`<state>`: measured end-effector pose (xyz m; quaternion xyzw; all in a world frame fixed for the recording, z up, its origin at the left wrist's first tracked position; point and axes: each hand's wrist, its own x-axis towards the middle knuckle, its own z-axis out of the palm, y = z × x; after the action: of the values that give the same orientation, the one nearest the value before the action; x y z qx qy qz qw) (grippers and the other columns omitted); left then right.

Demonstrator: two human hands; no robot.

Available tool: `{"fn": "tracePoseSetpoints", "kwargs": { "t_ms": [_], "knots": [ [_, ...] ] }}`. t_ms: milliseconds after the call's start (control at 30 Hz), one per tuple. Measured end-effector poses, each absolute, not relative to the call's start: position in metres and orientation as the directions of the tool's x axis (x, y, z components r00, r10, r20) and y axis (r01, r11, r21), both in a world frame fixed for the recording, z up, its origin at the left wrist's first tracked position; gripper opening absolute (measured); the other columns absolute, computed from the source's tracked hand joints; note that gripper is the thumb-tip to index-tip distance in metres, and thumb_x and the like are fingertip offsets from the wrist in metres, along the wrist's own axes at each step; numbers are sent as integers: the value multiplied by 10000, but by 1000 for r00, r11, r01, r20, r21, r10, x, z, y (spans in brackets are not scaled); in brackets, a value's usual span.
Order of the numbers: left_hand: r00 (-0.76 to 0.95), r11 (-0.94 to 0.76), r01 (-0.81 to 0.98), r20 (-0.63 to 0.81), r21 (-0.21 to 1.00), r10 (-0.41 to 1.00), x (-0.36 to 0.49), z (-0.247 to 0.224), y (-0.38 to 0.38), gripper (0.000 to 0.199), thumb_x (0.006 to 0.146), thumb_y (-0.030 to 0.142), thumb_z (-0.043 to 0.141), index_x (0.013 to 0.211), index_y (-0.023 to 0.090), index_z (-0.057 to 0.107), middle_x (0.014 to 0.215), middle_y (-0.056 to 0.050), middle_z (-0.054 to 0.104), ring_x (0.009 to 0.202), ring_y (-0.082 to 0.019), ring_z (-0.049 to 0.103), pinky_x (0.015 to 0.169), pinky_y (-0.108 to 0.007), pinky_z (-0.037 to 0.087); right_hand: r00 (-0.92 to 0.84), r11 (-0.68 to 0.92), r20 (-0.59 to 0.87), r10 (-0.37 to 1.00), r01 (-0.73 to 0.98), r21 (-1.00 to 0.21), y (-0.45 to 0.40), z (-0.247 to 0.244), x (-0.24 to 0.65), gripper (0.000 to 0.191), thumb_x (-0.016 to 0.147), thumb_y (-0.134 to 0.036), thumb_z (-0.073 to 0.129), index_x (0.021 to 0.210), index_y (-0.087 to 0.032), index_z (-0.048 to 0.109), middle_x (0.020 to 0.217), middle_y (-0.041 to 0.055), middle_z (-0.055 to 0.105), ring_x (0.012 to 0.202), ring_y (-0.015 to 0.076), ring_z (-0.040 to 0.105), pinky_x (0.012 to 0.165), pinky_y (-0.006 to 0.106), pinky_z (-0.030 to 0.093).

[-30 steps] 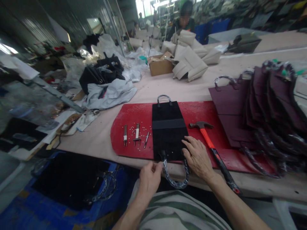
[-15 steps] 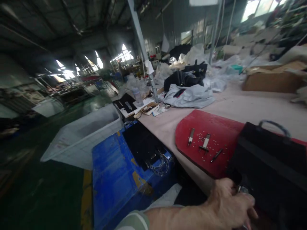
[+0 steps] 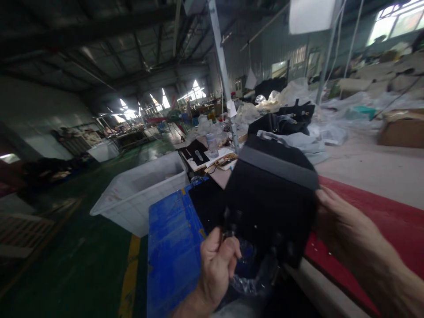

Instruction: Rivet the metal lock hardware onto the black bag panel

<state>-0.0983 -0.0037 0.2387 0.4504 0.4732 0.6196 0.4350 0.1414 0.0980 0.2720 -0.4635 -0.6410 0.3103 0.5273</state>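
A flat black bag piece (image 3: 271,190) is held up in the air, tilted, with a grey band across its far part. A handle (image 3: 273,138) shows at its far end. At its near end hangs another handle (image 3: 248,285) in clear plastic wrap. My left hand (image 3: 217,260) is closed in a pinch on the near edge, by the handle's fitting. On the right edge my right hand (image 3: 341,221) grips the piece, its fingers partly hidden behind it. Below it, a second black bag piece (image 3: 205,198) lies on the blue box (image 3: 175,247).
To the right is a red board (image 3: 371,207) on the pale table (image 3: 361,170). A white bin (image 3: 142,190) stands left of the blue box. Farther back are a metal post (image 3: 222,75), a plastic cup (image 3: 212,145), black bags (image 3: 294,117) and a cardboard box (image 3: 402,128).
The bag piece has been lifted off the red board and moved left, above the blue box's edge. Both hands now hold it; before, only one hand showed. The view has turned slightly left.
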Motion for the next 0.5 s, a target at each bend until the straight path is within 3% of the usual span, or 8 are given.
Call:
{"fn": "tracePoseSetpoints", "kwargs": {
  "t_ms": [67, 200, 300, 400, 500],
  "knots": [
    [-422, -204, -139, 128, 969, 897, -113, 227, 1, 456, 858, 590, 667, 719, 165, 576, 603, 38, 520, 382, -33, 346, 394, -196, 206, -92, 284, 277, 957, 77, -956, 110, 276, 101, 612, 956, -540, 450, 1478, -221, 482, 1329, 149, 666, 1193, 324, 658, 940, 514, 583],
    [-629, -131, -174, -8, 976, 778, -130, 176, 25, 487, 823, 623, 677, 726, 165, 543, 626, 37, 543, 390, -39, 383, 407, -182, 271, -150, 223, 195, 969, 201, -954, 97, 234, 60, 563, 845, -584, 581, 1236, -187, 664, 1298, 160, 685, 1194, 319, 660, 978, 459, 572],
    [-664, 61, -205, -184, 977, 725, -136, 126, 43, 449, 834, 589, 664, 749, 168, 536, 632, 5, 582, 444, -93, 506, 457, -203, 382, -155, 142, 94, 983, 336, -931, 73, 186, 74, 551, 814, -606, 543, 1130, -185, 705, 1183, 155, 737, 1096, 326, 707, 985, 478, 571],
    [-621, 261, -309, -401, 915, 673, -138, 91, 51, 277, 865, 417, 663, 832, 175, 532, 684, -17, 618, 553, -169, 636, 503, -253, 478, -84, 83, 50, 995, 460, -884, 50, 151, 111, 485, 782, -612, 559, 1016, -226, 736, 1114, 136, 759, 1052, 352, 718, 1006, 516, 558],
    [-575, 361, -301, -470, 883, 670, -136, 82, 50, 168, 896, 326, 614, 897, 170, 550, 676, -26, 635, 548, -190, 658, 500, -278, 510, 13, 14, 25, 1000, 518, -855, 29, 136, 151, 409, 802, -611, 568, 974, -284, 742, 1083, 104, 769, 1037, 352, 722, 987, 510, 567]
  ]
}}
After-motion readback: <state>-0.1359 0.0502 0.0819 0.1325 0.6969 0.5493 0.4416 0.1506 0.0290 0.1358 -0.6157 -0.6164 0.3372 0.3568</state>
